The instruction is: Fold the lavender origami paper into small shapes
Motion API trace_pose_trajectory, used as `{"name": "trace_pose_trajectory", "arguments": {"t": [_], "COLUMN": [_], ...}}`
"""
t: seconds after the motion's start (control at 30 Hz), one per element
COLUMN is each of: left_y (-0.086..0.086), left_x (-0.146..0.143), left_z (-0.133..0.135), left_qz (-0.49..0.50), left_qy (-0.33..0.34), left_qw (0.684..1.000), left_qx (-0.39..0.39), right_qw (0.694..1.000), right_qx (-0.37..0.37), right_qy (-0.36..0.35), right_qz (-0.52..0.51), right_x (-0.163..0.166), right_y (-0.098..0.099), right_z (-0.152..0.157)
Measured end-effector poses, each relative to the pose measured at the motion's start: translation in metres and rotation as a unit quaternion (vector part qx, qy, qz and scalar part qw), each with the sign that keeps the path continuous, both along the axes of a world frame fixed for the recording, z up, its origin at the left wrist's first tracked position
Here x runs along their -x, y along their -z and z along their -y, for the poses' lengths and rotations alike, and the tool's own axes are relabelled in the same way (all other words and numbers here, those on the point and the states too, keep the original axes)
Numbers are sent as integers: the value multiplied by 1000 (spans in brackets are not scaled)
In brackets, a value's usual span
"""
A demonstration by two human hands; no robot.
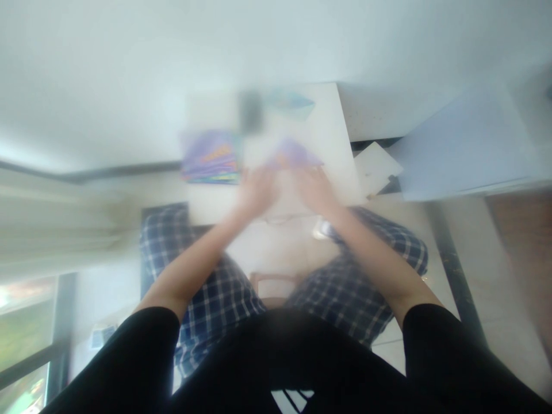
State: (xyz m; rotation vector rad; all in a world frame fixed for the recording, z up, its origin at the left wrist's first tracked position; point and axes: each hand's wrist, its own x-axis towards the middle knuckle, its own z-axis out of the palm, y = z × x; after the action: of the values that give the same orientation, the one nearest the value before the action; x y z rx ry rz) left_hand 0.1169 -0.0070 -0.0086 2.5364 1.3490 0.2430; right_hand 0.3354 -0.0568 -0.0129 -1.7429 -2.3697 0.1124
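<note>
A purple sheet of paper, folded to a triangle-like shape with an orange patch, lies on the white table. My left hand is at its near left edge and my right hand at its near right edge. Both hands look low against the table, and their fingers are blurred. Whether they grip the paper or only press on it does not show. Left of my left hand lies a stack of purple patterned sheets with colourful edges.
At the table's back sit a blurred dark object and a light-blue folded paper piece. A white wall stands behind. Right of the table are a white board-like piece and a large pale panel.
</note>
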Motion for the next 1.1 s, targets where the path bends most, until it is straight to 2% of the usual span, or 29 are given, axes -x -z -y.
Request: {"name": "trace_pose_trajectory", "arguments": {"t": [0.2, 0.47, 0.73, 0.93, 1.1], "left_y": [-3, -11, -17, -7, 1], "left_x": [-3, -5, -2, 4, 3], "left_z": [4, 13, 17, 20, 14], "left_qz": [18, 39, 18, 4, 2], "left_qy": [-5, -60, -72, -128, -102], "left_qw": [1000, 997, 997, 992, 995], "left_qx": [8, 38, 38, 18, 5], "right_qw": [1000, 999, 999, 999, 999], "right_qx": [12, 0, 3, 10, -6], "right_qy": [22, 36, 32, 37, 39], "right_qz": [-2, -12, -8, 2, -7], "right_x": [9, 8, 7, 7, 8], "right_y": [-12, -4, -3, -6, -6], "right_z": [0, 3, 1, 3, 3]}}
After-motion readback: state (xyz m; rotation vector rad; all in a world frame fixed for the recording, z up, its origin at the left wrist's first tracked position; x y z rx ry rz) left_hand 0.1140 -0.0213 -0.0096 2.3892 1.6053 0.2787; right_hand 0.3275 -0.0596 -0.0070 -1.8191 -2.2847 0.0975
